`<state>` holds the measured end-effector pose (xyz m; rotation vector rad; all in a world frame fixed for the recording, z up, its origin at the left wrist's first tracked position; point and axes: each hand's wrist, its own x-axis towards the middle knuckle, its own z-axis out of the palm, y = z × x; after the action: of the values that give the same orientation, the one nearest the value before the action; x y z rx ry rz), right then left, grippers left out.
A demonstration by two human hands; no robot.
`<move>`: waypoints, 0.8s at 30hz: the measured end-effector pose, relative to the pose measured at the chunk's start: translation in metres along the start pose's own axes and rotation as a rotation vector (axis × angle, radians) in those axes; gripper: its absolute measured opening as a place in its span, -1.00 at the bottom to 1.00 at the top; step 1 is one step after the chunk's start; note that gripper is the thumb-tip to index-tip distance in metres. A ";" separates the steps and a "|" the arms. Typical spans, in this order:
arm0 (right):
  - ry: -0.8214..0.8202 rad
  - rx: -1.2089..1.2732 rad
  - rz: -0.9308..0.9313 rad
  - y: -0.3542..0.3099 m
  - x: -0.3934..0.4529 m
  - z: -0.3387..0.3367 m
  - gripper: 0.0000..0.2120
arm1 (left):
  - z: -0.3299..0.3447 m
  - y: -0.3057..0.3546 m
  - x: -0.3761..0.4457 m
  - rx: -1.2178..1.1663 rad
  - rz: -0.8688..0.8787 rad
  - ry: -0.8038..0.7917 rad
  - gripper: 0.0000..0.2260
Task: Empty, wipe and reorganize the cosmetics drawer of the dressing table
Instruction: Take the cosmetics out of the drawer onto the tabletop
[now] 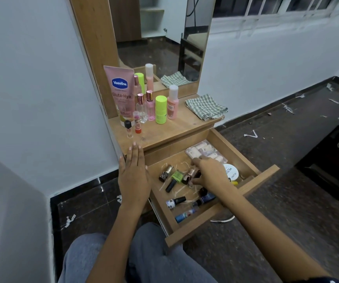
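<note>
The wooden drawer [266, 174] of the dressing table stands pulled out, with several nail polish bottles lying in it. My right hand [209, 172] reaches into the drawer and pinches a small dark brown bottle [191, 175]. A green bottle [177, 175] and a striped dark one [165, 174] lie just left of it. A clear box of pale rolls [205, 152] sits at the drawer's back, and a white round jar [231, 170] lies beside my wrist. My left hand [134, 174] hovers flat with straight fingers at the tabletop's front edge.
On the tabletop [174, 129] stand a pink Vaseline tube [121, 92], several small perfume bottles, a lime green stick [161, 109], a peach bottle [172, 103] and a folded checked cloth [205, 106]. A mirror [160, 37] rises behind. My knees are below the drawer. The dark floor has paper scraps.
</note>
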<state>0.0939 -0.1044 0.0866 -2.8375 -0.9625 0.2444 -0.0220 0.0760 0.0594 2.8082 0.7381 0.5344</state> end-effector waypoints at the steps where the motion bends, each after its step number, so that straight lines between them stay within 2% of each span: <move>1: 0.041 -0.058 -0.037 -0.004 -0.004 -0.004 -0.59 | 0.000 0.000 0.000 0.005 -0.001 0.000 -0.50; 3: 0.015 -0.100 -0.184 -0.012 -0.012 -0.010 -0.74 | 0.001 0.001 0.000 0.010 -0.004 -0.001 -0.50; 5: -0.163 -0.133 -0.325 -0.022 -0.018 -0.007 -0.89 | 0.000 0.002 0.000 0.012 -0.006 -0.002 -0.49; 7: -0.324 -0.210 -0.371 -0.031 -0.021 0.003 -0.86 | 0.000 0.002 0.000 0.009 -0.006 -0.006 -0.49; 9: -0.382 -0.263 -0.385 -0.032 -0.017 0.011 -0.88 | 0.000 0.001 0.000 0.001 -0.008 -0.005 -0.49; 16: -0.449 -0.205 -0.442 -0.020 -0.001 0.015 -0.87 | 0.001 0.001 0.000 0.007 -0.013 -0.006 -0.49; 20: -0.284 -0.189 -0.430 -0.016 0.003 0.020 -0.90 | 0.001 0.000 0.000 0.007 -0.016 -0.003 -0.50; 24: -0.313 -0.211 -0.470 -0.018 -0.003 0.023 -0.89 | 0.001 0.001 -0.001 0.017 -0.014 -0.007 -0.49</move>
<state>0.0766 -0.0899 0.0675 -2.6856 -1.7746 0.5697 -0.0220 0.0750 0.0584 2.8163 0.7641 0.5175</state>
